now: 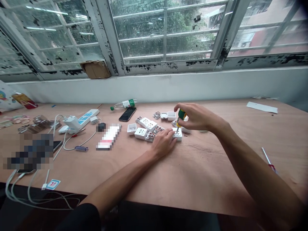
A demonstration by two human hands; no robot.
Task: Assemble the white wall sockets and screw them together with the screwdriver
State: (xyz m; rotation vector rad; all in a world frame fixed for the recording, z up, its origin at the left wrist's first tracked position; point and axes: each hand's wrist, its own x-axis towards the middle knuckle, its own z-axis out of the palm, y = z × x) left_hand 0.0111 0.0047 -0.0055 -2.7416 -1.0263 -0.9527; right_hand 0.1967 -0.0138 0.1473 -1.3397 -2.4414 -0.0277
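**What is spread over the plywood table [204, 179]?**

A power strip [84, 117] and a plastic water bottle [124, 104] are seen toward the back, the bottle laid on its side with its contents not made out. Nearer the hands, white socket faceplates [141, 133] and loose socket mechanisms [157, 115] are scattered.

**And the containers?**

Two shallow white back boxes [131, 129] [171, 115] are set open side up. Bare white plastic is seen inside the nearer one; the other is seen too shallowly to tell.

**How are the hands placed?**

They are kept apart. The left hand [163, 143] is pressed down, its fingertips [173, 141] against the edge of a socket faceplate [177, 134]. A green-and-yellow screwdriver [182, 114] is pinched in the right hand [197, 117], its tip lowered onto that faceplate.
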